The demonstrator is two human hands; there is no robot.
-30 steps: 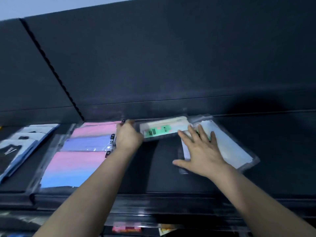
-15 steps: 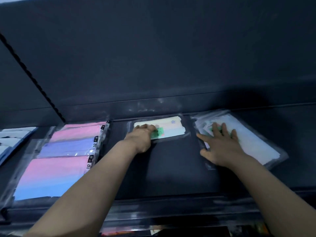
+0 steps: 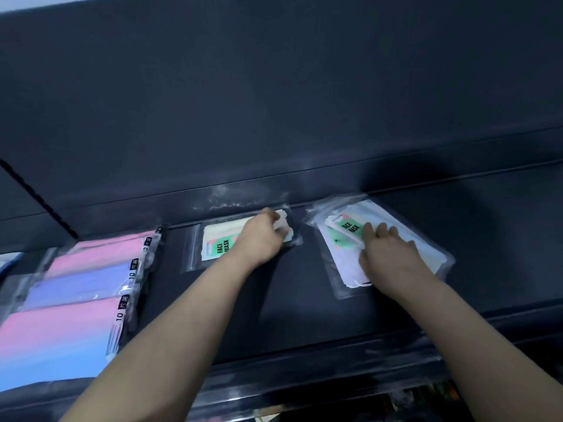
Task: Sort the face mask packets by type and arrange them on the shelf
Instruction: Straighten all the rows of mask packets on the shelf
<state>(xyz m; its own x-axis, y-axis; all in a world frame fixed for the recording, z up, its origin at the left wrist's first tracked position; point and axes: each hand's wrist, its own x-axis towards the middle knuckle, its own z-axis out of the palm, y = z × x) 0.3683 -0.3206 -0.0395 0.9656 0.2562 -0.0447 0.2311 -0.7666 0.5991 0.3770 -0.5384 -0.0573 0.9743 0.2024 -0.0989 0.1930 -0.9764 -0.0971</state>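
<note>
left hand (image 3: 262, 236) on cream packet (image 3: 219, 242) | right hand (image 3: 387, 254) on white packets (image 3: 344, 239) | dark shelf (image 3: 304, 300)

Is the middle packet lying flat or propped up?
Flat: the middle packet lies face-up on the shelf, left hand pressing on it.

On the shelf (image 3: 304, 300), overlapping packets (image 3: 76, 287) lie left, one packet (image 3: 213, 242) centre, a stack (image 3: 344, 239) right.
</note>
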